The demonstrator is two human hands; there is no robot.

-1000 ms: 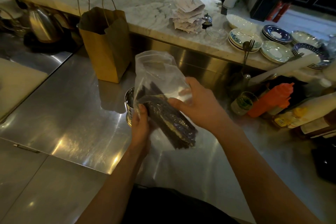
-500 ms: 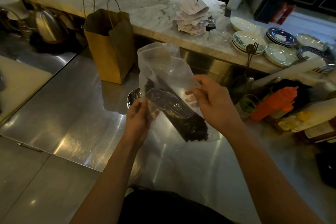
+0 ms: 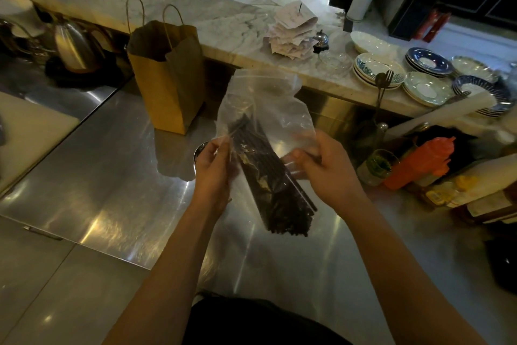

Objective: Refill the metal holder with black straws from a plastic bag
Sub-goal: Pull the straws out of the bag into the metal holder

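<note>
Spread wider than a second ago, the left hand (image 3: 212,174) and right hand (image 3: 327,171) each pinch a side of the plastic bag (image 3: 268,104), with the black straws (image 3: 274,188) slanting inside it above the steel tabletop (image 3: 112,176). The metal holder (image 3: 199,148) peeps out behind the left hand, toward the far edge. The thin film could slip or tear, scattering straws short of the holder.

Straws (image 3: 275,190) in plastic bag (image 3: 268,98), holder (image 3: 200,148) seemingly behind it, paper bag (image 3: 162,92) farther left
</note>
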